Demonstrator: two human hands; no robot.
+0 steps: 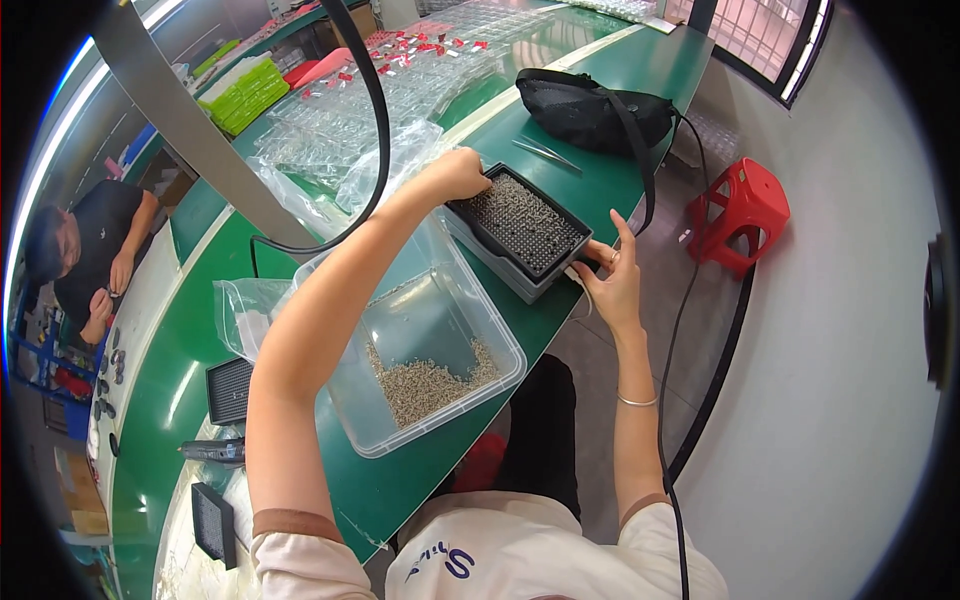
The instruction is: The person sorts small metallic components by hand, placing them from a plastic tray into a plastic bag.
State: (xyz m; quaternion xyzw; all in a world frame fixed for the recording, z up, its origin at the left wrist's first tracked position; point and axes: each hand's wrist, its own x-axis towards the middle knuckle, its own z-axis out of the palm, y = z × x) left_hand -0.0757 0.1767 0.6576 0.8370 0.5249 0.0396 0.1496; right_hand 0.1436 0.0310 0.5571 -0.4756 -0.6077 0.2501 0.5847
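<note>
A black perforated tray (530,222) strewn with small greyish metal pieces sits on a grey box-shaped base (515,280) at the table's right edge. My left hand (460,177) is closed on the tray's far left end, its fingertips partly hidden. At the near right end, my right hand (614,283) pinches the corner between thumb and fingers, with one finger raised. Whether it grips the tray or the base, I cannot tell. Under my left forearm stands a clear plastic bin (480,335), with a heap of similar small pieces (425,390) in its near part.
A black bag (580,110) and tweezers (547,153) lie beyond the tray. Black cables hang across the view. At left are another black tray (230,390) and a dark handheld tool (212,450). A red stool (740,215) stands at right; a co-worker (100,240) sits far left.
</note>
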